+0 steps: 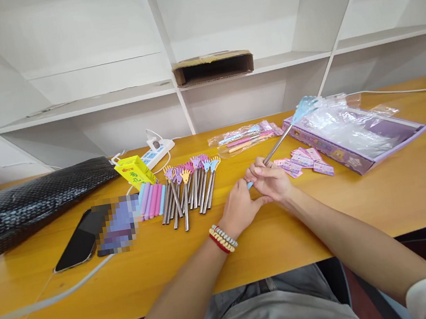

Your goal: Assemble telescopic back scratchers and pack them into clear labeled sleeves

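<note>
My left hand [241, 206], with beaded bracelets at its wrist, is closed around the light blue handle end of a back scratcher. My right hand [271, 180] grips the metal rod [279, 144] of the same scratcher just above. Its light blue claw head [305, 107] points up and right, in front of a purple box [340, 154]. Left of my hands lies a pile of metal rods [185, 209] with coloured claw heads. Beside them are pink, purple and blue handles [151, 200]. Small pink cards [303, 159] lie right of my hands, and bagged scratchers [245, 137] lie behind.
On the left are a black wrapped package [43, 201], a phone [83, 240], a yellow box [135, 172] and a power strip [159, 154]. A white cable [68, 292] crosses the table [137, 293]. A cardboard box [213, 67] sits on the shelf.
</note>
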`<state>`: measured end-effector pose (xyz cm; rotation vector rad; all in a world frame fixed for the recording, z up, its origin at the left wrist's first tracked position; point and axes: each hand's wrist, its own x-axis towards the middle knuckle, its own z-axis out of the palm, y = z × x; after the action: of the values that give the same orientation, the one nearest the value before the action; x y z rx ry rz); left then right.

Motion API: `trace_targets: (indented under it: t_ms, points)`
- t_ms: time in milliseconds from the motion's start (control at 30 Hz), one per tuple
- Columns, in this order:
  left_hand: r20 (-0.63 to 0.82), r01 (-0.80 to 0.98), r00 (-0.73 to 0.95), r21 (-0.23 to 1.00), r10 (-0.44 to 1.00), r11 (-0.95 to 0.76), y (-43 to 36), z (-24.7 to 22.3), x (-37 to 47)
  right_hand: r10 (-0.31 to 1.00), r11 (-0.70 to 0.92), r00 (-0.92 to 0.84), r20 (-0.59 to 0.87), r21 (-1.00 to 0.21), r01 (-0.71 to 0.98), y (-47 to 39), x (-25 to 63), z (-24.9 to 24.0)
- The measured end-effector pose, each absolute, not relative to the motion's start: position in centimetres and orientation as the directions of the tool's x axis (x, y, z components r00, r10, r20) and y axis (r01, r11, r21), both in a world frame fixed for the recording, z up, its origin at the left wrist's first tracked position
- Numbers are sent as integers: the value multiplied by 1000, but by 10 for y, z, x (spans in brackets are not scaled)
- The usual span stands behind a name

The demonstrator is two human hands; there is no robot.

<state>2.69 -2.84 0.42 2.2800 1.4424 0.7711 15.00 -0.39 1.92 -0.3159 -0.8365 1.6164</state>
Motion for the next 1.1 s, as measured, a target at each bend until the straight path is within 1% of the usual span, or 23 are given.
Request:
trace_targets:
  t_ms: [133, 200, 333, 433, 533, 667, 733, 833, 967, 1033, 1100]
  points:
    - [173, 807, 366, 431, 914, -404, -31, 8, 27, 946, 5, -217, 239, -682, -731, -7, 150, 21]
    - [152, 830, 374, 385, 915, -404, -32, 9, 28, 954, 6, -200, 222, -682, -731, -9, 149, 21]
    - [134, 843, 396, 339, 908, -417, -32, 10, 28, 961, 12, -187, 206, -703, -711, -14, 147, 23]
    - [108, 867, 386, 297, 916, -401, -33, 13, 27, 974, 20, -141, 178, -686, -727, -17, 144, 25]
    - [102, 902, 350, 230, 931, -364, -33, 16, 27, 992, 35, -53, 116, -646, -763, -17, 141, 27]
    - [97, 934, 304, 164, 948, -317, -31, 18, 31, 996, 59, 91, -20, -619, -783, -11, 142, 32]
    - [98, 940, 295, 151, 950, -307, -30, 20, 34, 987, 62, 139, -80, -607, -793, -8, 145, 35]
    - [101, 942, 285, 155, 953, -298, -30, 23, 37, 981, 43, 146, -131, -581, -813, -5, 150, 41]
    - [100, 936, 265, 214, 959, -281, -37, 29, 40, 967, 21, 158, -199, -556, -831, 2, 162, 50]
    - [98, 928, 259, 249, 961, -276, -41, 30, 38, 961, 54, 198, -191, -575, -816, 8, 179, 53]
    - [105, 925, 253, 264, 962, -272, -43, 30, 31, 948, 127, 275, -159, -605, -786, 15, 205, 55]
